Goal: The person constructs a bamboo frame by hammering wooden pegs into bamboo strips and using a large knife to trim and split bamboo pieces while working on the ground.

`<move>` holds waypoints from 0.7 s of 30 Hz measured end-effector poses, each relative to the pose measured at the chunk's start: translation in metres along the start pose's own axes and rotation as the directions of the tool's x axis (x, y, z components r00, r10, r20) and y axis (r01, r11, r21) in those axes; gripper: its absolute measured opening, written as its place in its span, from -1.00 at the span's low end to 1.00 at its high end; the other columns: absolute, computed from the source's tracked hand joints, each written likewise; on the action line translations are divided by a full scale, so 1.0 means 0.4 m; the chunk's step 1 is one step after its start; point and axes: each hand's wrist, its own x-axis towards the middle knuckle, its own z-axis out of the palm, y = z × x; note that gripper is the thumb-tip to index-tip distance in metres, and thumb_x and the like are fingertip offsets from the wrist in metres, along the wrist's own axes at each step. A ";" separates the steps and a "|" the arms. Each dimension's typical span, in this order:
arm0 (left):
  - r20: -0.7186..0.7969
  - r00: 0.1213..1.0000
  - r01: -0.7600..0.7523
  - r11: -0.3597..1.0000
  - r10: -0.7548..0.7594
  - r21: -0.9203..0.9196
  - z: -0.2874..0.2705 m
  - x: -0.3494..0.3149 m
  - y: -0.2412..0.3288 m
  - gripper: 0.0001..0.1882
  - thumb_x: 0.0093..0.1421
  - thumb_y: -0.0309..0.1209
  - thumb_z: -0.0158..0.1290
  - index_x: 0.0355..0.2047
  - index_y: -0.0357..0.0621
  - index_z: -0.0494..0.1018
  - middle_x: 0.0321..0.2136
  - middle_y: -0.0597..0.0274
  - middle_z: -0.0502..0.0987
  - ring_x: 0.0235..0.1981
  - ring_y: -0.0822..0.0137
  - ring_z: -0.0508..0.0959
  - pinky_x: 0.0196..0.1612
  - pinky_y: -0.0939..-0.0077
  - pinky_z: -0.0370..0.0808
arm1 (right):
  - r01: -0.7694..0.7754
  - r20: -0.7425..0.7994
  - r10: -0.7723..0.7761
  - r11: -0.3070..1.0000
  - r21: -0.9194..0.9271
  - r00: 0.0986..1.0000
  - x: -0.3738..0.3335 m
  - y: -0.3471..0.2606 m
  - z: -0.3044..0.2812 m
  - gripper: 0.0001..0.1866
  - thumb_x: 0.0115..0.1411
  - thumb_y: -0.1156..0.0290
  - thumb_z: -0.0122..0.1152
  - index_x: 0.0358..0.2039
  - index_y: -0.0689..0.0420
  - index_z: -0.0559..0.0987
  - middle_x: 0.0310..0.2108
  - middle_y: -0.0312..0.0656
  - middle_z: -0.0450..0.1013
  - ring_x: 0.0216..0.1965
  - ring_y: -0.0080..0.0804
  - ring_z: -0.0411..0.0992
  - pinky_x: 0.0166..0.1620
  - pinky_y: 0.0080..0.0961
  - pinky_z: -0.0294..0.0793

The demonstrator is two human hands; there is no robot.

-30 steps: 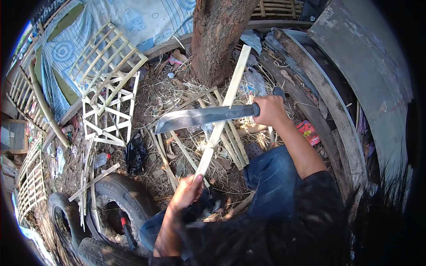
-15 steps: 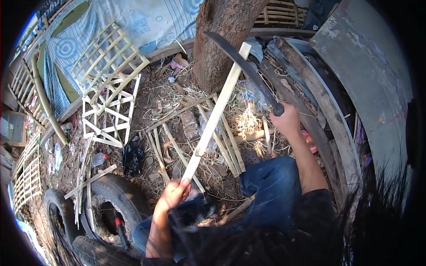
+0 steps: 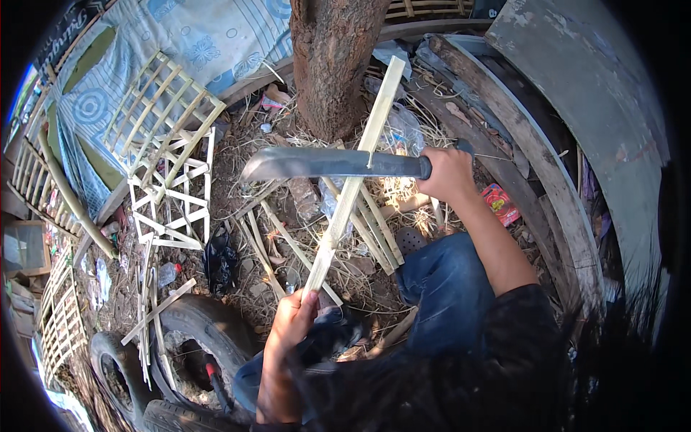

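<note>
My left hand [image 3: 294,318] grips the lower end of a long, pale bamboo strip [image 3: 335,234], which slants up and away to the right. My right hand [image 3: 448,175] is closed round the dark handle of a machete. Its broad blade [image 3: 309,163] points left and lies across the strip's upper half; I cannot tell how deep the edge sits in it. A small sliver stands out where blade and strip cross. Below them on the ground rest several split bamboo slats [image 3: 368,227].
A tree trunk [image 3: 332,68] rises ahead. Bamboo lattice panels [image 3: 164,108] lean at the left, near old tyres [image 3: 209,324] and a black plastic bag [image 3: 218,258]. Weathered planks [image 3: 522,133] and a grey board [image 3: 586,93] line the right. Shavings and litter cover the ground.
The machete has swung down from a raised, upward slant to lie nearly level across the strip. My right hand has turned with it. My left hand still holds the strip.
</note>
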 end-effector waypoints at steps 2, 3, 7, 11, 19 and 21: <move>-0.047 0.999 0.004 0.994 0.002 0.113 -0.022 -0.019 -0.002 -0.58 0.37 -0.18 -0.11 -0.54 -0.22 0.40 -0.70 0.43 0.35 -0.66 0.58 0.28 -0.58 0.59 0.27 | -0.119 -0.140 0.114 0.993 -0.022 0.984 0.007 0.041 -0.002 -0.78 -0.27 0.28 0.28 -0.55 0.07 0.55 -0.58 -0.08 0.51 -0.46 0.01 0.50 -0.35 -0.10 0.46; -0.060 0.998 -0.004 0.994 0.010 0.109 -0.035 -0.022 -0.004 -0.58 0.37 -0.18 -0.11 -0.54 -0.22 0.40 -0.70 0.43 0.35 -0.66 0.58 0.28 -0.58 0.59 0.27 | -0.108 -0.091 0.103 0.993 -0.047 0.990 0.005 0.039 0.010 -0.78 -0.28 0.29 0.28 -0.55 0.08 0.55 -0.57 -0.08 0.51 -0.45 0.01 0.51 -0.33 -0.12 0.48; -0.087 0.991 0.110 0.981 -0.097 0.159 -0.066 -0.046 0.005 -0.60 0.33 -0.18 -0.06 -0.52 -0.24 0.43 -0.70 0.43 0.34 -0.66 0.57 0.26 -0.58 0.59 0.24 | -0.097 -0.016 0.096 0.989 -0.116 0.995 0.010 0.027 0.031 -0.76 -0.28 0.29 0.27 -0.51 0.08 0.56 -0.51 -0.09 0.54 -0.41 -0.04 0.53 -0.30 -0.14 0.49; -0.119 0.993 0.031 0.977 -0.005 0.211 -0.122 -0.092 0.040 -0.61 0.35 -0.22 -0.07 -0.51 -0.25 0.43 -0.72 0.49 0.30 -0.67 0.63 0.22 -0.61 0.60 0.19 | 0.020 -0.092 -0.022 0.999 -0.025 0.995 0.024 0.000 0.025 -0.78 -0.27 0.31 0.26 -0.53 0.09 0.54 -0.50 -0.10 0.54 -0.43 -0.05 0.53 -0.31 -0.13 0.48; -0.119 0.991 0.075 0.989 -0.060 0.128 -0.079 -0.084 0.014 -0.60 0.35 -0.19 -0.08 -0.51 -0.26 0.42 -0.68 0.43 0.34 -0.62 0.60 0.29 -0.56 0.59 0.27 | 0.235 0.007 -0.237 0.967 0.101 0.972 0.001 -0.162 0.057 -0.78 -0.29 0.29 0.26 -0.62 0.12 0.49 -0.63 -0.08 0.48 -0.54 -0.02 0.49 -0.38 -0.13 0.46; -0.060 0.998 0.023 0.965 -0.007 0.262 -0.068 -0.064 0.014 -0.64 0.35 -0.22 -0.07 -0.48 -0.23 0.44 -0.66 0.46 0.35 -0.62 0.61 0.28 -0.55 0.61 0.27 | 0.486 -0.093 -0.481 0.873 0.044 0.872 -0.012 -0.174 0.054 -0.78 -0.30 0.29 0.27 -0.61 0.12 0.50 -0.67 -0.10 0.45 -0.56 -0.04 0.49 -0.38 -0.14 0.47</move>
